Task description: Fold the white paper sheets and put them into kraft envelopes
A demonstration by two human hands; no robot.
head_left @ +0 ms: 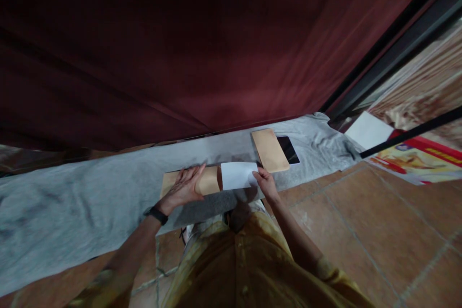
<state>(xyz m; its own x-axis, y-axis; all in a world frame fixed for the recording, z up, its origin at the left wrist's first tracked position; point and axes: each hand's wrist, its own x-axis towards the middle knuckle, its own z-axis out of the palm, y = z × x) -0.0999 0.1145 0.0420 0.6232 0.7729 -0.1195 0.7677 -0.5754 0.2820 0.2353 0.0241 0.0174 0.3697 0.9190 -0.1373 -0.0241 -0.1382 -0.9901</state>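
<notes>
A tan paper envelope [211,181] lies on the grey cloth in front of me, its mouth toward the right. My left hand [184,186], with a dark band on the wrist, rests flat on it with fingers spread. My right hand [264,181] pinches the right end of a folded white sheet of paper [238,175]. The sheet's left end is at the envelope's mouth; whether any of it is inside I cannot tell. Just beyond my right hand lies a second tan envelope [271,150], partly over a dark-screened tablet or phone [288,149].
The grey cloth [101,202] covers a long narrow surface. A dark red curtain [216,57] hangs behind it. At right are a dark metal frame [393,53], a white box-like object [368,130] and a red-yellow printed package [418,159] above the tiled floor [361,231].
</notes>
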